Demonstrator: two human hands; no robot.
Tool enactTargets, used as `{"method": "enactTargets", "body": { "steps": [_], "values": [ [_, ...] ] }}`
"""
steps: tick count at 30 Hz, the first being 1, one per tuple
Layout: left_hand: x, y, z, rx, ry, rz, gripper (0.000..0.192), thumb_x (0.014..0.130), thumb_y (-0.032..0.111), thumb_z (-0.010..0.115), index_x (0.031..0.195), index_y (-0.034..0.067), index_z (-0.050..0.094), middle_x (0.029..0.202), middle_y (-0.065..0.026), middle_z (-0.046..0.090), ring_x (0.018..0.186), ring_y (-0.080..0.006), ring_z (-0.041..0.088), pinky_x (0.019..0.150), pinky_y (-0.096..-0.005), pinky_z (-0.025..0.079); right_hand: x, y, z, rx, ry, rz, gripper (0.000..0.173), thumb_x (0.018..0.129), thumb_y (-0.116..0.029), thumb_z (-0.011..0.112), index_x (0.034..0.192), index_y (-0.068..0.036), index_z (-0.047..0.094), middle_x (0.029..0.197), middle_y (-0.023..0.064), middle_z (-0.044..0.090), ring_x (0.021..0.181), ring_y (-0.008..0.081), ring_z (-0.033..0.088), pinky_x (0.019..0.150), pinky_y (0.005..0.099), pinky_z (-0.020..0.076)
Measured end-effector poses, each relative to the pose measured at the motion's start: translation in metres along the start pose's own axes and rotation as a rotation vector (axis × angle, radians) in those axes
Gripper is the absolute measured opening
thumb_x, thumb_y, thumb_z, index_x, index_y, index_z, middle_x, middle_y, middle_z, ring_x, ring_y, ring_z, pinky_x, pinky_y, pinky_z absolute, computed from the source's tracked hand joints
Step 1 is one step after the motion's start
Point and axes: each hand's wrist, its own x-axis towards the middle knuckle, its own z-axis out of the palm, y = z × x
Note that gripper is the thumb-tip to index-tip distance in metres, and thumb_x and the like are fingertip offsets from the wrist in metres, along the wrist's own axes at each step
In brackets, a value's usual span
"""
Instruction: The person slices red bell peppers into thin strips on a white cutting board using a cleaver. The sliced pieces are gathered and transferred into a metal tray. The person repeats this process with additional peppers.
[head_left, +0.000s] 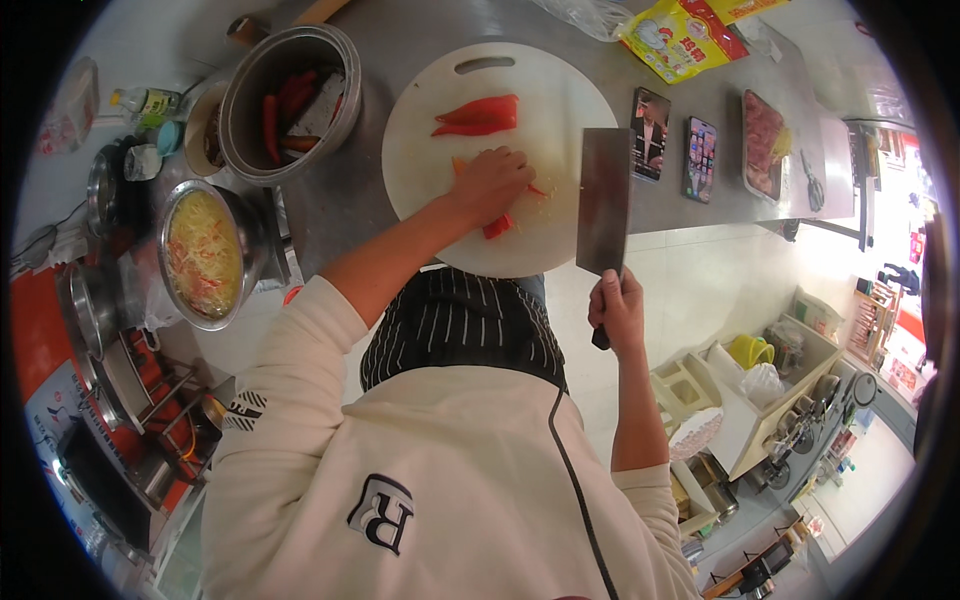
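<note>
My left hand (491, 184) rests palm down on a round white cutting board (420, 202), fingers curled over red pepper. Orange-red pepper flesh (459, 164) shows past one side of it, and a thin red strip (536, 190) pokes out by the fingertips. What lies under the fingers is hidden. Beside the wrist sits a small red pepper chunk (497, 226). A halved red pepper (478, 116) lies farther up the board, and pale seeds are scattered near the hand. In my right hand (619, 309) is the handle of a Chinese cleaver (604, 199), its broad blade over the board's right edge.
Left of the board stands a deep metal pot (352, 112) holding red peppers (271, 124). Nearer, a steel bowl (169, 259) contains shredded vegetables (199, 255). Two phones (650, 135), a tray of raw meat (763, 146) and a yellow seasoning bag (682, 41) occupy the steel counter's right.
</note>
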Motion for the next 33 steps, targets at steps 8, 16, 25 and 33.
{"method": "enactTargets", "body": {
  "steps": [8, 16, 25, 33],
  "values": [
    [-0.083, 0.027, -0.003, 0.079, 0.267, -0.114, 0.055, 0.087, 0.028, 0.079, 0.136, 0.009, 0.063, 0.146, -0.0155, 0.053, 0.143, -0.0421, 0.043, 0.113, -0.0551, 0.042, 0.035, 0.014, -0.070, 0.169, -0.085, 0.163, 0.031, 0.111, -0.036, 0.054, 0.097, -0.010, 0.046, 0.064, 0.0031, 0.048, 0.048, 0.0143, 0.044, 0.044, 0.0311, 0.0395],
    [-0.070, 0.001, 0.010, 0.155, 0.542, -0.389, 0.067, 0.092, 0.033, 0.075, 0.146, 0.001, 0.053, 0.159, -0.0232, 0.041, 0.149, -0.0506, 0.033, 0.119, -0.0620, 0.032, 0.073, 0.003, -0.087, 0.197, -0.197, 0.195, 0.026, 0.110, -0.033, 0.055, 0.100, -0.012, 0.046, 0.068, 0.0033, 0.049, 0.053, 0.0146, 0.047, 0.050, 0.0325, 0.0423],
    [-0.051, 0.117, 0.091, 0.038, 0.532, -0.578, 0.095, 0.096, 0.046, 0.070, 0.157, -0.012, 0.026, 0.162, -0.0373, 0.029, 0.152, -0.0553, 0.026, 0.124, -0.0638, 0.021, 0.090, -0.004, -0.063, 0.126, -0.277, 0.269, 0.027, 0.108, -0.029, 0.057, 0.093, -0.011, 0.044, 0.067, 0.0041, 0.050, 0.049, 0.0152, 0.047, 0.046, 0.0342, 0.0423],
    [-0.005, 0.104, 0.097, -0.091, 0.763, -0.593, 0.081, 0.101, 0.040, 0.064, 0.156, -0.010, 0.030, 0.161, -0.0371, 0.031, 0.150, -0.0577, 0.027, 0.124, -0.0613, 0.023, 0.062, 0.025, 0.003, -0.078, -0.302, 0.286, 0.029, 0.107, -0.028, 0.056, 0.090, -0.005, 0.051, 0.066, 0.0052, 0.053, 0.046, 0.0170, 0.050, 0.044, 0.0340, 0.0442]
  ]
}}
